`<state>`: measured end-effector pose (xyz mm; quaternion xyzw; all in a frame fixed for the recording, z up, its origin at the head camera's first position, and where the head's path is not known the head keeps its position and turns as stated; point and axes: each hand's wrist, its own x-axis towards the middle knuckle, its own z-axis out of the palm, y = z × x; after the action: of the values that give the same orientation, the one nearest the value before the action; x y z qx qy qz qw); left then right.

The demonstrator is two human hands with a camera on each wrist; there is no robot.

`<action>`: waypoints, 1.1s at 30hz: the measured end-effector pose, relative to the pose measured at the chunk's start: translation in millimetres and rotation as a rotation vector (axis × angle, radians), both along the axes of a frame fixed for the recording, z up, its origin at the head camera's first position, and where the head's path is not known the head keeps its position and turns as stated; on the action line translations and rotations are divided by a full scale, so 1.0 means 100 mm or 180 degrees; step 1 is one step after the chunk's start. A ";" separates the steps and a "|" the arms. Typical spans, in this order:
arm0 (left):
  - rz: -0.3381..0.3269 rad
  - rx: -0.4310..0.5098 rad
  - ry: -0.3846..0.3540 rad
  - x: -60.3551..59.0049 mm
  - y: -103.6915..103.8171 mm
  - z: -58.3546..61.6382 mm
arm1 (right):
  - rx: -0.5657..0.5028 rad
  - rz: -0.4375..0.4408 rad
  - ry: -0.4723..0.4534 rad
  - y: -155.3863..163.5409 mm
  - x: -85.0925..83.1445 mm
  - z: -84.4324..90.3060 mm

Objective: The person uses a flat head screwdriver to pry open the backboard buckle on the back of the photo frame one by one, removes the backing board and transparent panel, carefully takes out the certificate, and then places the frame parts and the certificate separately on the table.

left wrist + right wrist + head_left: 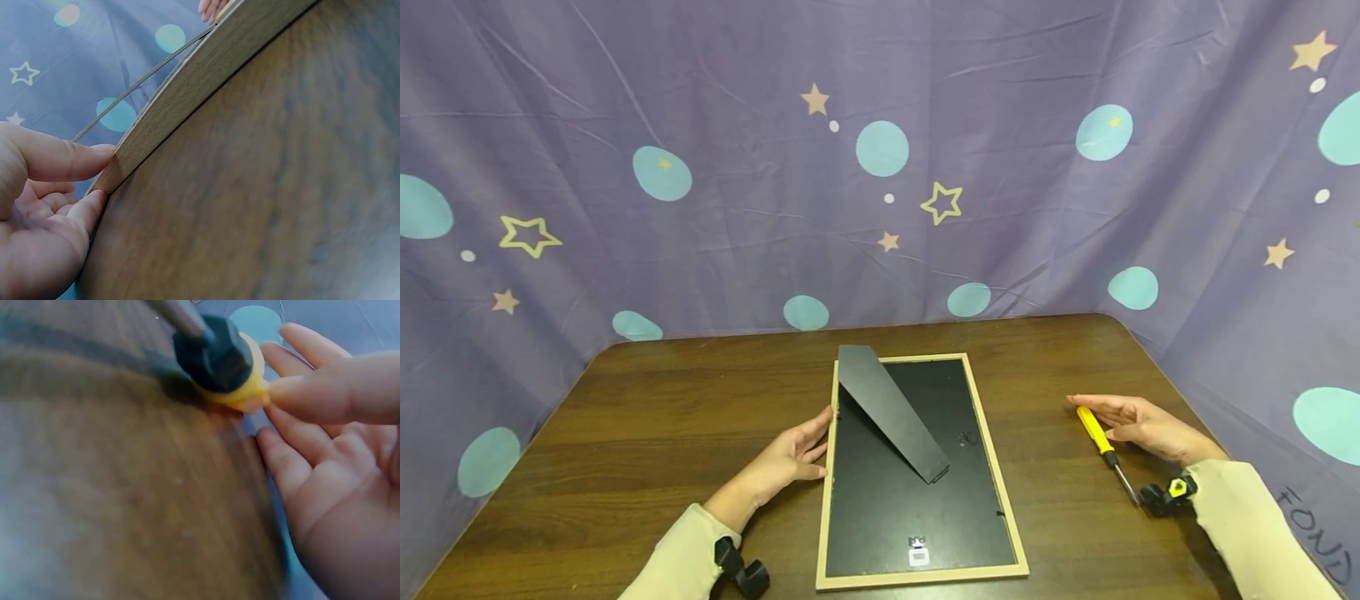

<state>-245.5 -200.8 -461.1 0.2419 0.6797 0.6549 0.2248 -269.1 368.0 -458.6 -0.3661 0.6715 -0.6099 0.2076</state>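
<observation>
With the picture frame (891, 504) as clock centre, a white label (918, 556) sits nearest, at 6 o'clock. The frame lies back up on the brown table (647, 467). Left hand (778, 467): at 9 o'clock, digits apart; the left wrist view adds that thumb and fingertip touch the side edge. Right hand (1150, 429): at 3 o'clock, fingers extended and spread; the right wrist view shows its thumb tip against the yellow handle of the screwdriver (1094, 431), whose shaft points to 5 o'clock. The black strut (891, 412) reaches toward 11 o'clock; edge-on, the left wrist view shows it slanting clear of the backing, hard to judge from above. A purple curtain (760, 192) hangs beyond 12 o'clock.
</observation>
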 end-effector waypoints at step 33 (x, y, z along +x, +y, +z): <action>0.0024 -0.0034 -0.0009 0.00 0.01 0.00 | 0.1093 -0.0451 0.1695 -0.15 0.07 -0.05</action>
<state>-245.5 -200.1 -461.2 0.2372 0.6838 0.6524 0.2246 -262.0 353.4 -463.2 -0.4248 0.8191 -0.3834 0.0404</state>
